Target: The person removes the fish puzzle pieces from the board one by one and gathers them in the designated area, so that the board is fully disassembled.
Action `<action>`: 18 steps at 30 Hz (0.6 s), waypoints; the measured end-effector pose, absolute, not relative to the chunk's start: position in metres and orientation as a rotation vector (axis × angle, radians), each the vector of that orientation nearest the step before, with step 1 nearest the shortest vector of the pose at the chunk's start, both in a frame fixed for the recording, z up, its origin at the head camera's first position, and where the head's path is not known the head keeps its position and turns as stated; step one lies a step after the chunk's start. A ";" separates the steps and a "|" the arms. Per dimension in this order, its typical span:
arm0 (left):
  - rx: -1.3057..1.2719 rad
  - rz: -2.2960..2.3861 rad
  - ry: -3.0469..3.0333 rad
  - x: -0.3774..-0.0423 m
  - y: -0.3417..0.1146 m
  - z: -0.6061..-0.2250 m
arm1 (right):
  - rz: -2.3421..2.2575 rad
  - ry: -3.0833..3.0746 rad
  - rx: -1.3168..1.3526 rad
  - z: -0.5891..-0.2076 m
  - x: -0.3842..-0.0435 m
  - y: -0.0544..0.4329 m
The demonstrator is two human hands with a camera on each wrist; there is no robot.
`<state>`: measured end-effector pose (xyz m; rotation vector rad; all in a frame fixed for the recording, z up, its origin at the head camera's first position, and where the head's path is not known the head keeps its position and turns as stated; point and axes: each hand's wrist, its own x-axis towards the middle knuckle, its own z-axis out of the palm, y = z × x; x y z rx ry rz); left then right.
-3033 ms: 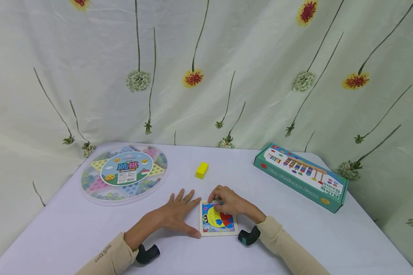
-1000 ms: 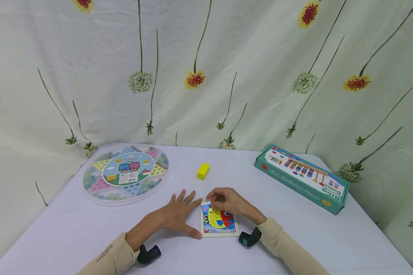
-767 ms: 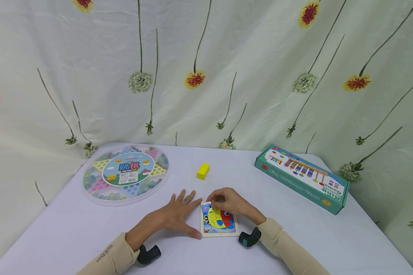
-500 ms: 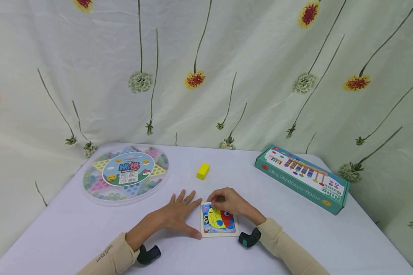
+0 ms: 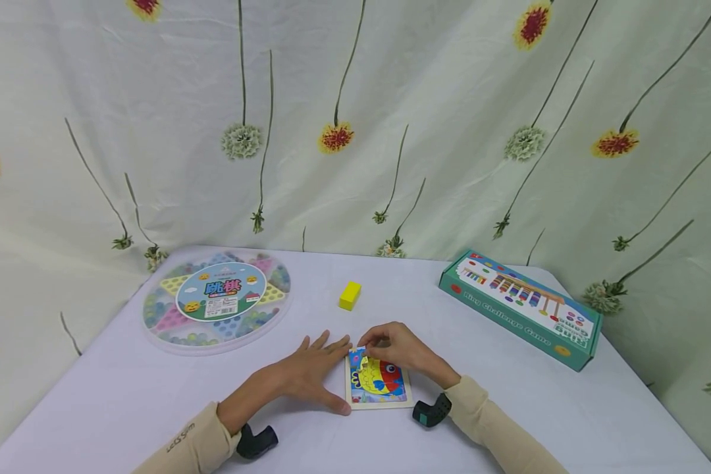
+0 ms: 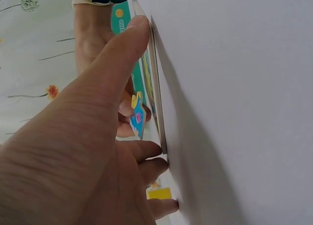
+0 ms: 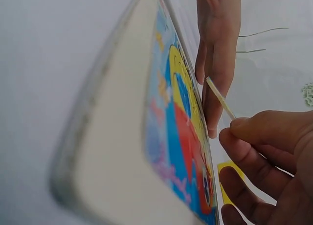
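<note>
A small square jigsaw puzzle point(image 5: 379, 406) with a yellow and red fish picture lies flat on the table in a pale frame. Between thumb and forefinger, my right hand point(image 5: 398, 345) pinches a puzzle piece point(image 6: 138, 116) above the puzzle's far left corner. That piece is blue with a pink patch and a yellow edge; in the right wrist view its thin side point(image 7: 220, 97) shows, tilted and raised off the picture. My left hand point(image 5: 308, 374) has its fingers spread on the tabletop, with thumb and forefinger against the puzzle's left edge.
Beyond the puzzle sits a yellow block point(image 5: 349, 295). A round, clear-lidded Chinese checkers set point(image 5: 154, 339) lies at the back left. At the back right is a green Ring Challenge Game box point(image 5: 509, 322). A flowered cloth point(image 5: 450, 197) hangs behind the table.
My right fingers have worked at the puzzle's far left corner and now hold a piece tilted up from it. The left hand has shifted only slightly.
</note>
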<state>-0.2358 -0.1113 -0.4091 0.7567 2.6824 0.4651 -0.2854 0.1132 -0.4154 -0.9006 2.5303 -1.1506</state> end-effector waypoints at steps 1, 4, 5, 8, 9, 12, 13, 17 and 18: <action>0.762 0.465 2.682 -0.236 -0.111 -0.409 | -1.156 2.532 -0.901 -0.414 -0.285 0.114; 0.776 0.461 2.682 -0.236 -0.111 -0.410 | -1.167 2.538 -0.894 -0.411 -0.283 0.118; 0.782 0.460 2.684 -0.236 -0.111 -0.411 | -1.171 2.543 -0.892 -0.411 -0.283 0.120; 0.791 0.466 2.688 -0.236 -0.110 -0.411 | -1.168 2.568 -0.882 -0.411 -0.284 0.127; 0.792 0.468 2.689 -0.236 -0.110 -0.411 | -1.167 2.578 -0.884 -0.412 -0.285 0.130; 0.785 0.467 2.694 -0.236 -0.109 -0.411 | -1.175 2.599 -0.874 -0.413 -0.286 0.139; 0.781 0.463 2.695 -0.235 -0.109 -0.411 | -1.182 2.602 -0.870 -0.413 -0.286 0.143; 0.768 0.454 2.702 -0.236 -0.109 -0.411 | -1.196 2.609 -0.848 -0.413 -0.286 0.156; 0.768 0.454 2.703 -0.236 -0.109 -0.412 | -1.199 2.611 -0.851 -0.413 -0.286 0.160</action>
